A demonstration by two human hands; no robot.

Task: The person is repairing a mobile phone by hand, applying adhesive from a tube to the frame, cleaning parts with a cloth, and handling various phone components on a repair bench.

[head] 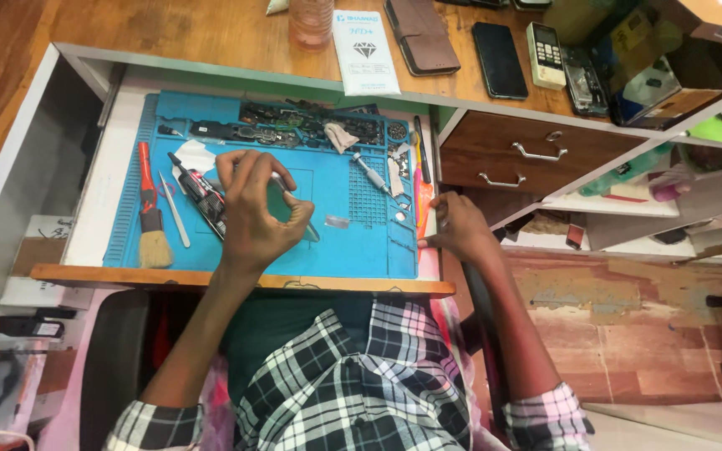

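Wooden bench (211,33) along the far side, pull-out drawer tray below it lined with a blue silicone work mat (353,242); brown drawers (528,154) to the right, reddish floor beyond. Left hand (252,209) is over mid-mat, fingers (282,179) curled in a pinch on a thin, clear, screen-shaped sheet (294,219), held tilted just above the mat; what exactly it is cannot be told. Right hand (460,227) rests on the right edge of the tray, fingers clenched loosely on the rim, holding nothing else. On the mat's left: a red-handled brush (150,225), a white spudger-like tool (175,210), and a small dark opened device (202,200) just left of the left hand. Far strip of the mat holds dark parts and a rag (340,136); a screwdriver (371,174) lies right of centre. Judgement: the sheet looks flexible and smudge-prone, so edge-only contact is best, with it kept level and away from the loose bits near the mat's right side. The right hand's brace on the tray should steady the drawer.
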